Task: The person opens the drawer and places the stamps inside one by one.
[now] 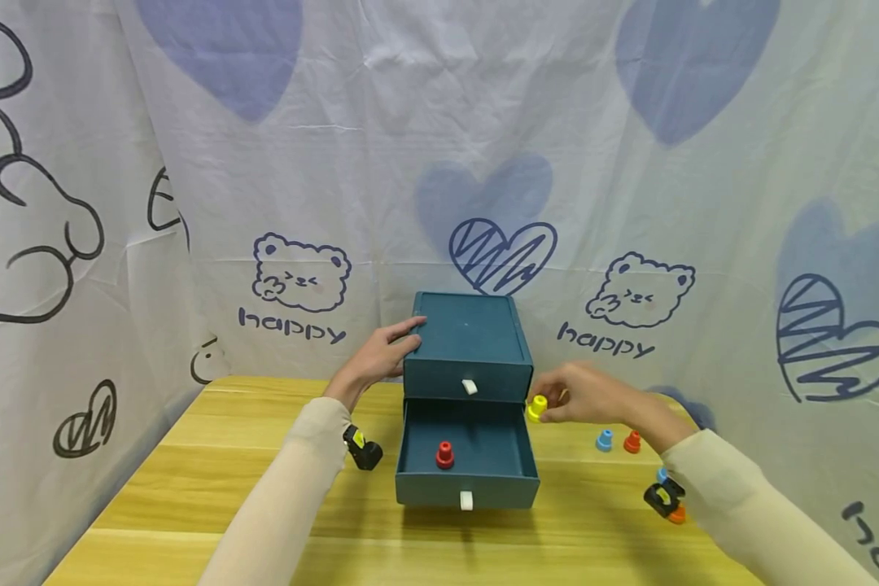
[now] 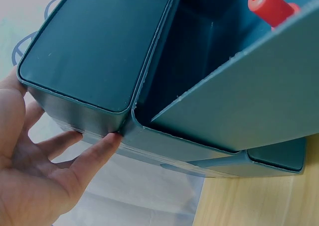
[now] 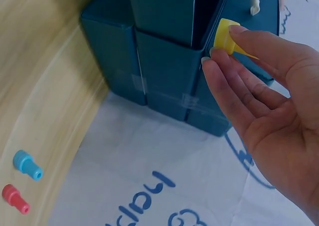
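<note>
The right hand (image 1: 579, 393) pinches a yellow peg (image 1: 538, 408) between thumb and fingertips. In the head view the peg lies at the very ends of the fingers, toward 8 to 9 o'clock from the middle of the hand, its narrow end up. In the right wrist view it sits at 11 o'clock from the palm, with the thumb tip on its 3 o'clock side and two other fingertips just below it, near 6 o'clock.

In the head view, the peg is at 2 o'clock from the middle of the open drawer (image 1: 491, 457), near its side wall; a red peg (image 1: 445, 456) stands inside that drawer, at 8 o'clock from the yellow one. The teal cabinet (image 1: 469, 325) has its top drawer closed above the open one.

The left hand (image 1: 381, 356) rests against the cabinet's 9 o'clock side, fingers spread, the tips touching the wall.

On the desk (image 1: 264, 488), at about 4 o'clock from the yellow peg, stand a blue peg (image 1: 604, 440) and, just beside it at 3 o'clock, a second red peg (image 1: 632, 442). Farther toward 5 o'clock, the black wrist camera (image 1: 662, 497) partly hides another blue piece (image 1: 662, 474) and an orange piece (image 1: 677, 515).
</note>
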The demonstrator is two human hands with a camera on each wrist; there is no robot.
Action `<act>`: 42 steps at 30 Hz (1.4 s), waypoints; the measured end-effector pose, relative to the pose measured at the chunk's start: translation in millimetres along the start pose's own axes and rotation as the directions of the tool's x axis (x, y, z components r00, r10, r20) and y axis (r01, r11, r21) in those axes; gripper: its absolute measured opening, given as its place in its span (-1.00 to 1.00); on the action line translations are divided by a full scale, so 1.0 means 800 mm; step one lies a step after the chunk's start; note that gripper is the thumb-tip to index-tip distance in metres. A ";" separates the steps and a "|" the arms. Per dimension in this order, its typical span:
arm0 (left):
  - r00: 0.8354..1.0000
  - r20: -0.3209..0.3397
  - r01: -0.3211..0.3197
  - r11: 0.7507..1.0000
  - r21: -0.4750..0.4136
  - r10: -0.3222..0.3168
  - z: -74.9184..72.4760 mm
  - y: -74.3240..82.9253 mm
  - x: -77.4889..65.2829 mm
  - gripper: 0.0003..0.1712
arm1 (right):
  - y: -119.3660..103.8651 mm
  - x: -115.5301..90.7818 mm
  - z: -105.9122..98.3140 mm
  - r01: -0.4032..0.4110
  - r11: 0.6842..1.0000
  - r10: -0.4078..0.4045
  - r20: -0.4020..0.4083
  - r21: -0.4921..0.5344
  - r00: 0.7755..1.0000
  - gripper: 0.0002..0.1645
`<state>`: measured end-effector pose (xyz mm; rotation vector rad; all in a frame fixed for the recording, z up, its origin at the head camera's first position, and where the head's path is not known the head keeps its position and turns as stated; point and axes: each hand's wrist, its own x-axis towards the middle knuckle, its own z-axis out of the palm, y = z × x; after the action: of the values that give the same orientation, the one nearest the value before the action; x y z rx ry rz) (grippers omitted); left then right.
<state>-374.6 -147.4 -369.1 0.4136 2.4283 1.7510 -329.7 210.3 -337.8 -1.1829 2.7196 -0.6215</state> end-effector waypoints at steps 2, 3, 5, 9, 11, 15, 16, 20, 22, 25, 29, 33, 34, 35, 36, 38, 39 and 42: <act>1.000 0.001 -0.002 1.000 -0.003 0.002 0.000 0.000 0.000 -0.41 | -0.005 0.004 0.002 0.000 1.000 0.000 0.008 -0.014 1.000 -0.79; 1.000 0.001 -0.003 1.000 -0.005 0.003 0.000 0.000 0.000 -0.41 | -0.007 0.007 0.003 0.003 1.000 -0.003 0.011 -0.023 1.000 -0.79; 1.000 0.001 -0.003 1.000 -0.005 0.003 0.000 0.001 0.000 -0.41 | -0.011 0.010 0.004 0.011 0.999 -0.011 0.021 -0.043 1.000 -0.78; 1.000 0.001 -0.002 1.000 -0.003 0.002 0.000 0.001 0.000 -0.40 | -0.018 0.018 0.007 0.027 0.997 -0.023 0.048 -0.070 0.999 -0.79; 1.000 0.003 -0.003 1.000 -0.002 0.003 0.000 0.001 -0.001 -0.40 | -0.021 0.022 0.009 0.039 0.996 -0.034 0.062 -0.076 0.997 -0.79; 1.000 0.004 -0.005 1.000 0.000 0.005 0.001 0.001 -0.001 -0.41 | -0.027 0.030 0.014 0.058 0.995 -0.050 0.092 -0.086 0.995 -0.78; 1.000 0.003 -0.005 1.000 0.000 0.005 0.001 0.001 -0.001 -0.41 | -0.028 0.032 0.015 0.060 0.994 -0.051 0.100 -0.089 0.994 -0.78; 1.000 -0.001 -0.004 1.000 0.003 0.004 0.001 0.000 -0.001 -0.41 | -0.032 0.040 0.021 0.060 0.993 -0.047 0.132 -0.097 0.990 -0.77; 1.000 -0.002 -0.005 1.000 0.005 0.005 0.001 0.000 -0.001 -0.41 | -0.034 0.044 0.024 0.060 0.993 -0.045 0.144 -0.100 0.989 -0.76; 1.000 -0.001 -0.006 1.000 0.006 0.006 0.001 0.000 -0.001 -0.41 | -0.036 0.049 0.027 0.066 0.993 -0.051 0.156 -0.097 0.986 -0.75; 1.000 -0.004 -0.006 1.000 0.010 0.006 0.000 0.000 -0.001 -0.41 | -0.037 0.057 0.030 0.079 0.994 -0.064 0.182 -0.073 0.981 -0.77; 1.000 -0.003 -0.005 1.000 0.009 0.005 0.000 0.001 -0.001 -0.40 | -0.038 0.066 0.035 0.055 0.996 -0.041 0.216 -0.063 0.976 -0.77; 1.000 -0.002 -0.005 1.000 0.007 0.005 0.000 0.001 -0.001 -0.41 | -0.038 0.067 0.037 0.046 0.997 -0.032 0.222 -0.061 0.975 -0.77; 1.000 -0.001 -0.004 1.000 0.006 0.004 0.000 0.001 -0.001 -0.41 | -0.038 0.069 0.039 0.039 0.997 -0.025 0.228 -0.059 0.973 -0.77; 1.000 0.001 -0.003 1.000 0.004 0.003 0.000 0.001 -0.001 -0.40 | -0.037 0.071 0.041 0.033 0.998 -0.018 0.233 -0.058 0.972 -0.77; 1.000 0.004 -0.002 1.000 0.002 0.002 0.000 0.001 -0.001 -0.40 | -0.038 0.073 0.045 0.022 0.998 -0.008 0.240 -0.054 0.971 -0.78; 1.000 0.006 -0.002 1.000 0.000 0.002 0.000 0.001 -0.001 -0.40 | -0.038 0.074 0.047 0.021 0.998 -0.008 0.243 -0.052 0.970 -0.78; 1.000 0.006 -0.003 1.000 0.000 0.003 -0.001 0.000 -0.001 -0.40 | -0.037 0.078 0.050 0.028 0.998 -0.013 0.250 -0.057 0.968 -0.78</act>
<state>-374.2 -148.2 -369.0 0.4217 2.4254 1.7477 -342.4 133.8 -358.3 -1.2124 2.5327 -0.3663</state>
